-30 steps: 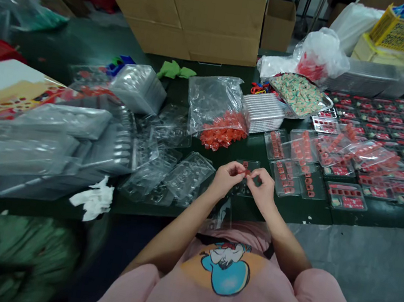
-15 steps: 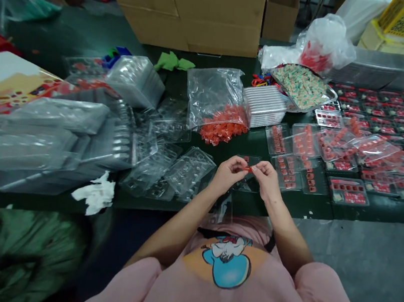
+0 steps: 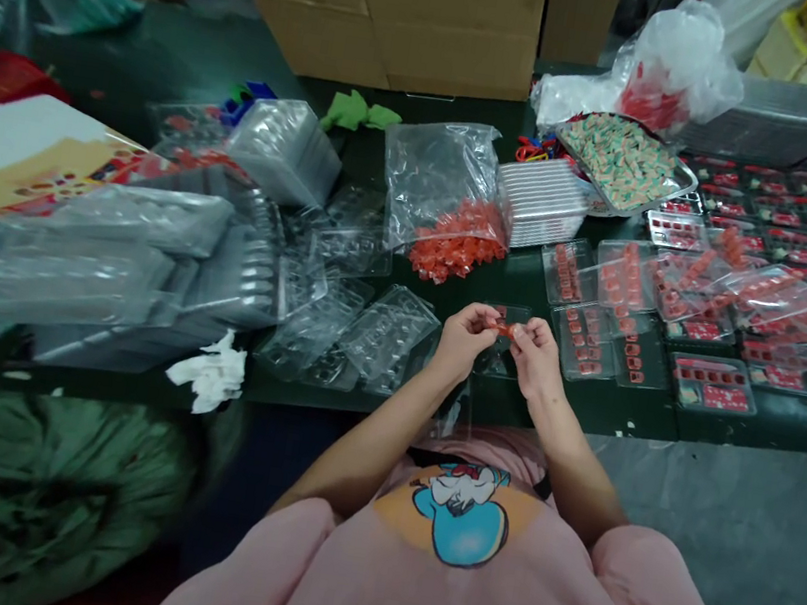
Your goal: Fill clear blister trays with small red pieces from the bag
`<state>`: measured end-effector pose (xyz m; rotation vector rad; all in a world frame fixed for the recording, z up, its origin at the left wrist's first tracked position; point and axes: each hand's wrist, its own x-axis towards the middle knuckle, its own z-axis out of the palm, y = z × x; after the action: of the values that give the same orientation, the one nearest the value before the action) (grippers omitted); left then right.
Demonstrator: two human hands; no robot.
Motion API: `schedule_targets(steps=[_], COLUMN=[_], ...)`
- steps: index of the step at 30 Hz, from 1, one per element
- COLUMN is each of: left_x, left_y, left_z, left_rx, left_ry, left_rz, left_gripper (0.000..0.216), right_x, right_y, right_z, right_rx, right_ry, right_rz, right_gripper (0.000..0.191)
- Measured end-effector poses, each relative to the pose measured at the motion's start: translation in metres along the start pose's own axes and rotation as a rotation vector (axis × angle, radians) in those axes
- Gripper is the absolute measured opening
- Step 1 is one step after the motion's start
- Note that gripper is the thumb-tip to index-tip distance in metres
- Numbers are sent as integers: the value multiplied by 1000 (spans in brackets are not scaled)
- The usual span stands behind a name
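My left hand (image 3: 460,336) and my right hand (image 3: 536,353) meet over the near edge of the dark green table (image 3: 182,57), fingers pinched together on a small red piece (image 3: 503,330) held between them. Under the hands lies a clear plastic blister tray (image 3: 497,357). Just beyond, a clear bag (image 3: 442,192) spills a heap of small red pieces (image 3: 454,244). To the right lie open trays partly filled with red pieces (image 3: 588,335).
Stacks of empty clear trays (image 3: 120,270) cover the left of the table. A stack of white trays (image 3: 544,202) and a dish of wrapped pieces (image 3: 617,163) sit behind. Rows of filled packs (image 3: 780,217) spread right. Cardboard boxes (image 3: 417,11) stand at the back. A crumpled tissue (image 3: 210,380) lies near the edge.
The camera has tilted down and shifted a little; my hands stay together on the small red piece, fingers working it slightly.
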<state>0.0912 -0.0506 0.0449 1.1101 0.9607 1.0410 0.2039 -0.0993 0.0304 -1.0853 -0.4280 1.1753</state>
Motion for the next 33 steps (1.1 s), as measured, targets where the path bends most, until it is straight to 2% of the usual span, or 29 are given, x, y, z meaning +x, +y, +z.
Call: schedule_targets(steps=[4,10,13,17,20,23,27,30,33], left_x=[3,10,17,33,48,64,91,104,92], left_y=[-5,-6,-1,12,22,23,8,-2,-1], left_z=[2,8,5,-11,-20,-26,-33,-33,-26], left_rx=[-3,-71,-120,-166,-118,-5,130,191,289], left_ry=[30,78,96,212,188,129,200,175,122], left_rz=[5,-25,-47,-53,13,33,-25,-97,47], left_gripper=[24,27,27,29,34,27,18,34,51], right_x=[-2,-2,-7,-13,-11,-5,0,0,0], right_y=[2,0,-15,-50,-63,-55,-30,-18,-13], right_z=[-1,-1,-3,-15,-25,-31,-36,-37,-35], right_rx=[70,86,146,179,98,53,31,29,32], right_ry=[-8,-24,-52,-77,-44,-21,-8,7,11], right_rz=[47,18,24,-94,-138,-103,-20,8,32], right_gripper=[46,46,47,46,41,39,40,40,39])
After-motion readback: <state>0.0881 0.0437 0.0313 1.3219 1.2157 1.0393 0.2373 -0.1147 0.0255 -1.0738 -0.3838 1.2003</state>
